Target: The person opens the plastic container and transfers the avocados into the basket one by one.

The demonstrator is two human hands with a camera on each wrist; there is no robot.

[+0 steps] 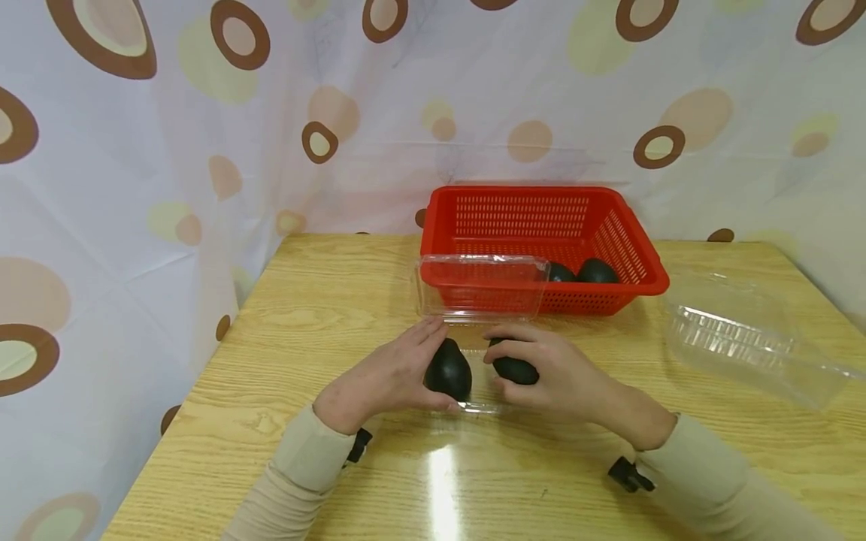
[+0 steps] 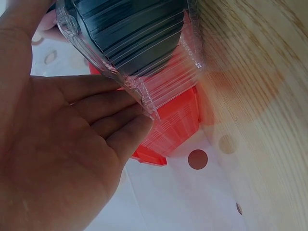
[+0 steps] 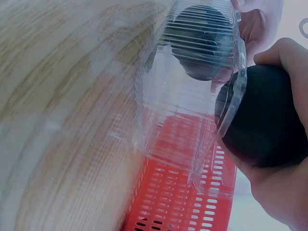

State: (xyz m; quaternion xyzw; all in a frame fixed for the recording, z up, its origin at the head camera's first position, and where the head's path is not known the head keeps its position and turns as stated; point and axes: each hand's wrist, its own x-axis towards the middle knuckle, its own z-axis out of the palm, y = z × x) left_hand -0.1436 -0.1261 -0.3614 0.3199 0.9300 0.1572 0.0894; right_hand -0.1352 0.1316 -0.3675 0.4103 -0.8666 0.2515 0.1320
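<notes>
A clear plastic clamshell box stands on the table in front of me, its lid raised at the back. One dark avocado lies in the left part of the box. My left hand rests along the box's left side, with fairly straight fingers touching the rim in the left wrist view. A second avocado is gripped between the thumb and fingers of my right hand, at the right part of the box. The right wrist view shows this avocado just over the rim.
Behind the box stands a red slotted basket with dark avocados in its front right part. Another clear plastic container sits on the wooden table to the right. A patterned cloth hangs behind the table.
</notes>
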